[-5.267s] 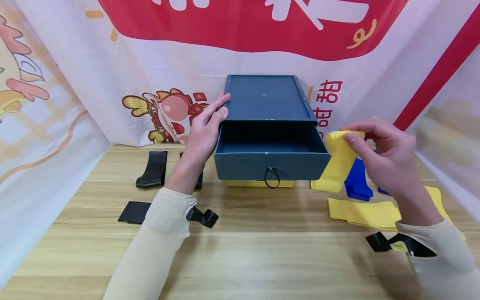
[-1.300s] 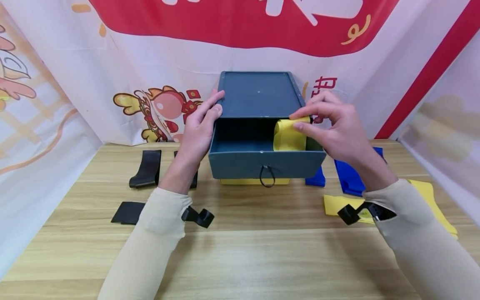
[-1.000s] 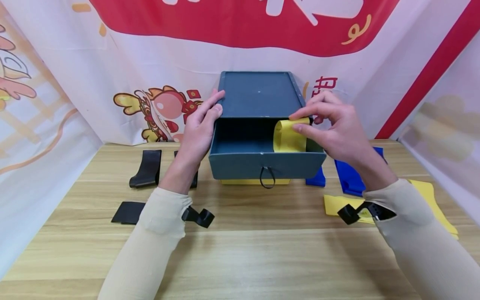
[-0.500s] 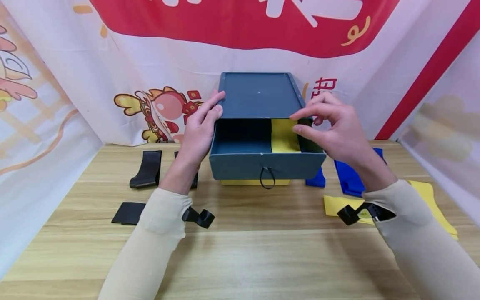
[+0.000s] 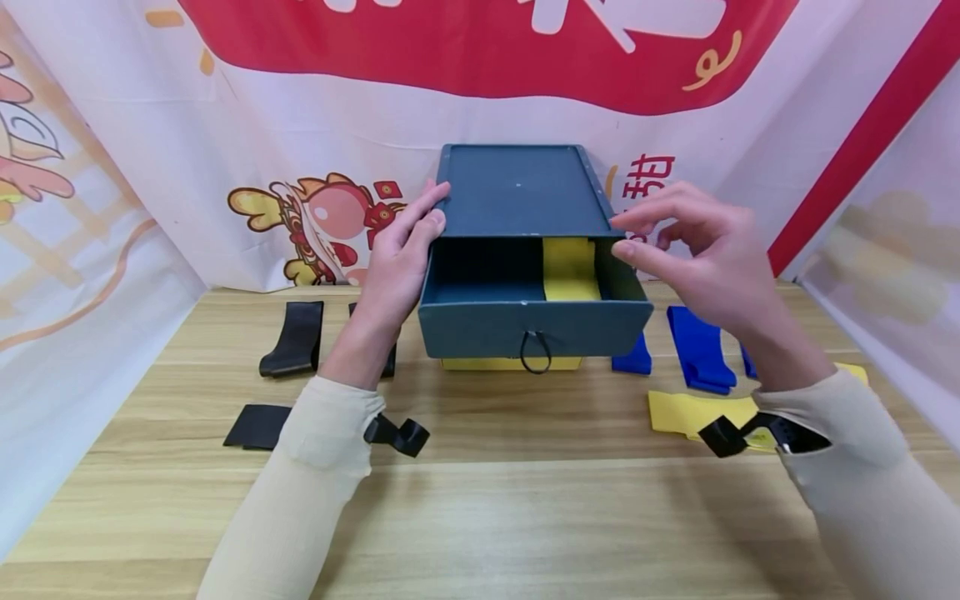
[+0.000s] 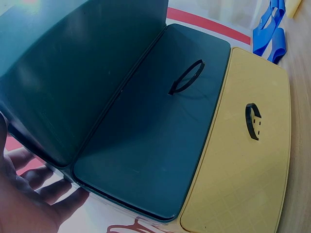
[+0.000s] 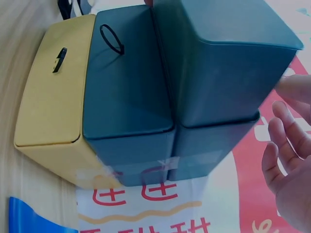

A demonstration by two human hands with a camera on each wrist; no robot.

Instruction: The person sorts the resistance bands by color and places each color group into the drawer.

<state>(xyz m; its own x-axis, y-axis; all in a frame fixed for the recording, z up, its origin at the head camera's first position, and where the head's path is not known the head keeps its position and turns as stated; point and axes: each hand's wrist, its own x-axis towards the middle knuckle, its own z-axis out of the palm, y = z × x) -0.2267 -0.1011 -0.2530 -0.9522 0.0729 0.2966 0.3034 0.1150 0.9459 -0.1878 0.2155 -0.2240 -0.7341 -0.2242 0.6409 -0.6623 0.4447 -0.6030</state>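
Two hands: left hand (image 5: 401, 262) flat against the drawer box (image 5: 521, 192), right hand (image 5: 712, 258) loose, empty; banner (image 5: 648, 208) reads "甜".

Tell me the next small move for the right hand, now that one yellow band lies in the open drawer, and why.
Probably lower the right hand to the yellow band on the table. The hand holds nothing, one band already lies in the drawer, and that one sits close by.

Dark teal box (image 7: 214, 63) with teal drawer (image 7: 126, 77) pulled out, loop handle (image 7: 112, 39) on front. Below drawer, yellow drawer (image 7: 51, 97). Right of box, right hand (image 7: 291, 160), fingers loosely spread, touching nothing.
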